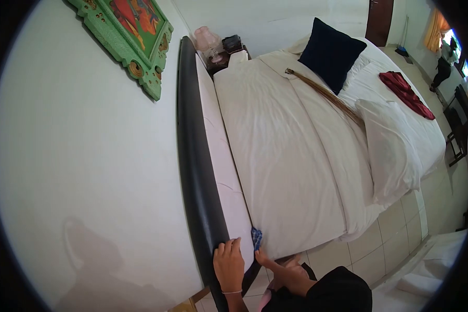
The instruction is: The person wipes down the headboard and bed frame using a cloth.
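Note:
My left hand (pixel 229 265), with a thin bracelet at the wrist, grips the top of the dark padded headboard (pixel 195 156), its fingers curled over the pale inner side. Close beside it, my right hand (pixel 265 258) reaches to the near corner of the bed and holds a small blue checked cloth (pixel 256 238). The cloth pokes up in the gap between headboard and mattress; its lower part is hidden. A cream sheet (pixel 286 166) covers the mattress, with a fold running across it.
On the bed lie a stick broom (pixel 325 93), a navy cushion (pixel 332 54), a white pillow (pixel 392 151) and a dark red cloth (pixel 406 94). A pink lamp (pixel 208 40) stands on the far bedside table. A green framed picture (pixel 135 47) hangs on the wall. Another person (pixel 444 62) stands far right.

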Available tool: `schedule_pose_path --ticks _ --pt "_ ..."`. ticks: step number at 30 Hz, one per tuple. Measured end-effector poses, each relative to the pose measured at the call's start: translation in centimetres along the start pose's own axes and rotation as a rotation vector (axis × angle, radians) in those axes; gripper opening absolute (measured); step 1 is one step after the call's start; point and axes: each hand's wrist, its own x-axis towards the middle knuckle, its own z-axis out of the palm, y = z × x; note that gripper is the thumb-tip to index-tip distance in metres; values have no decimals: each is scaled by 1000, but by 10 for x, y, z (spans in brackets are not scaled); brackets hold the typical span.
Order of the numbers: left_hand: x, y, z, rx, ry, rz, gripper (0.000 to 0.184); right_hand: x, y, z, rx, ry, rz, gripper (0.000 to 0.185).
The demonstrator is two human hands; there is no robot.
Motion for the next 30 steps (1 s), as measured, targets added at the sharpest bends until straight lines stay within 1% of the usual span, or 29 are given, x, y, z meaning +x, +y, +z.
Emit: schedule_pose_path --ticks 1,3,4,6,7,9,10,12,13,14,16,17,18,20,21,22,24,25,27,28,30 --pt "-1 0 0 7 6 8 16 -11 -11 -6 1 5 0 60" --pt "-1 0 -1 14 12 21 16 -32 -21 -15 -106 -147 241 64" --pt "-1 0 -2 22 -8 21 18 -40 -21 -15 -103 -141 243 64" --pt "-2 0 -1 23 -26 30 21 -57 -23 -17 -215 -249 334 62" --pt "-2 -1 0 27 -6 41 21 -61 -26 -20 -215 -241 336 62" --pt "-3 -3 2 27 15 56 21 -65 -32 -24 -332 -369 309 54" --pt "-4 -3 2 29 23 60 21 -67 -32 -24 -333 -364 311 54" --pt "-3 -4 3 26 32 63 21 -70 -37 -22 -444 -370 178 44" --pt "-3 -4 3 29 39 72 21 -74 -44 -23 -445 -349 158 38" --pt "-2 -4 3 34 47 82 20 -78 -51 -27 -446 -351 161 38" --pt "-2 -3 2 10 53 75 17 -85 -67 -34 -415 -420 41 33" --pt "-2 -3 1 -14 66 73 17 -90 -77 -36 -395 -407 37 31" --pt "-3 -4 2 -14 63 70 17 -96 -87 -40 -396 -410 39 31" --pt "-3 -5 4 -41 84 84 17 -103 -110 -50 -392 -436 -150 30" --pt "-3 -5 3 -42 87 83 17 -111 -131 -58 -376 -430 -203 28" --pt "-4 -5 3 -52 93 84 18 -120 -152 -65 -380 -427 -204 28" --pt "-4 -5 4 -69 107 88 18 -136 -195 -80 -377 -509 -255 24" --pt "-4 -6 4 -90 116 93 18 -143 -212 -86 -383 -502 -257 24" --pt "-5 -7 2 -116 129 100 18 -156 -239 -98 -339 -543 -381 22" --pt "-5 -7 1 -173 137 89 18 -162 -253 -108 -343 -538 -383 22" --pt "-5 -4 -4 -233 147 79 19 -168 -276 -133 -325 -537 -563 24"
